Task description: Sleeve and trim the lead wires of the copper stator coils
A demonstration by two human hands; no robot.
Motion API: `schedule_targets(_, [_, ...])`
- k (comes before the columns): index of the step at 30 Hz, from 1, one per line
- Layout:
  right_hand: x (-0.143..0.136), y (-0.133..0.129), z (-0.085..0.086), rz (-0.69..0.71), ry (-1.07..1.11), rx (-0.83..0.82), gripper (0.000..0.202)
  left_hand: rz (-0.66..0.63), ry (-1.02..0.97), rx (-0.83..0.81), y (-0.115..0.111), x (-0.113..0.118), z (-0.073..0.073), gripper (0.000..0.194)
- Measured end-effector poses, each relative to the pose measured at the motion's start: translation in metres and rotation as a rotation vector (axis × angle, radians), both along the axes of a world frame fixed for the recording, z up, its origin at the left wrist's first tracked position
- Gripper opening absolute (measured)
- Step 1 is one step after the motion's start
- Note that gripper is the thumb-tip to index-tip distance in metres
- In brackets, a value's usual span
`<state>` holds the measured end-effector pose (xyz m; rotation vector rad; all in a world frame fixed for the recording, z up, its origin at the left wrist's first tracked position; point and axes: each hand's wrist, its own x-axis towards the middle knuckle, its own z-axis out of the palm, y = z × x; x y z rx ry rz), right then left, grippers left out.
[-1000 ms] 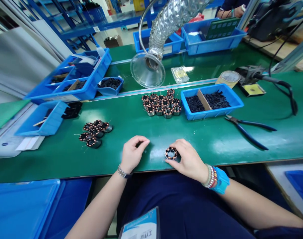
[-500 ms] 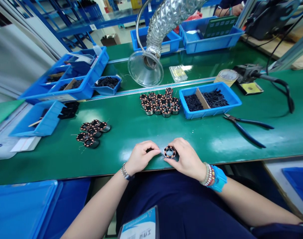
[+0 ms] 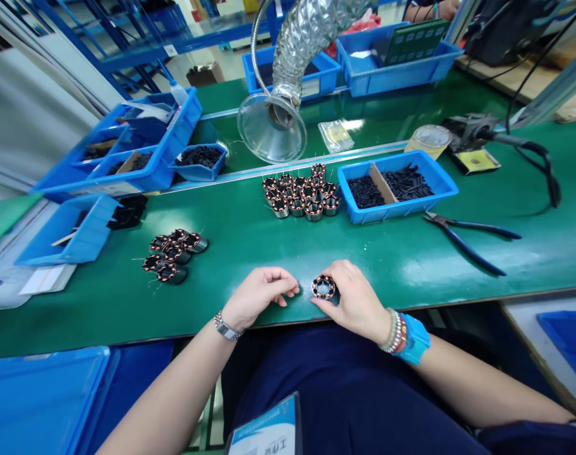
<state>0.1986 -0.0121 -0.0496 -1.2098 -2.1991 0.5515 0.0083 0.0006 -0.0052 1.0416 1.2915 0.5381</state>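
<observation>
My right hand holds a motor stator, a metal ring with copper windings, between thumb and fingers. The stator stands on the green bench top near its front edge, its round opening facing up. Just left of it is my left hand, apart from the stator, with its fingers curled in and their tips close together. Whatever those fingertips may hold is too small to make out. Beyond the hands stands a cluster of copper-wound stators, with thin wire ends sticking up. A smaller group of stators sits to the left.
A divided blue bin of small black pieces stands behind my right hand. Cutting pliers lie open to its right. A clear extraction hood hangs over the bench. Blue trays line the left. A co-worker's hand shows far back.
My left hand has drawn back a little to the left, away from the stator, and its fingers have curled inward. My right hand keeps the stator in about the same place.
</observation>
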Motion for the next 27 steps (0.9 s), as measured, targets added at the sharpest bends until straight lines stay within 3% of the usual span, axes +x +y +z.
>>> schedule_targets(6, [-0.001, 0.0, -0.001, 0.0, -0.003, -0.004, 0.029, 0.017, 0.005, -0.032, 0.001, 0.0, 0.001, 0.015])
schedule_targets(13, [-0.001, -0.001, 0.001, -0.023, -0.024, 0.002, 0.027, 0.121, -0.109, -0.051, 0.0, -0.004, -0.004, 0.016])
schedule_targets(16, [-0.002, -0.002, 0.002, -0.054, -0.029, 0.016, 0.028, 0.085, 0.122, 0.236, -0.005, -0.01, -0.006, 0.016])
schedule_targets(19, [-0.002, -0.002, 0.001, -0.069, -0.05, 0.02, 0.029, -0.136, 0.409, 0.689, -0.016, -0.009, -0.009, 0.015])
schedule_targets(21, [-0.002, -0.002, 0.001, -0.071, -0.068, 0.022, 0.028, -0.27, 0.471, 0.874, -0.022, -0.004, -0.012, 0.018])
schedule_targets(27, [-0.003, -0.003, 0.001, -0.072, -0.101, 0.029, 0.028, -0.304, 0.497, 0.934, -0.024, 0.011, -0.014, 0.014])
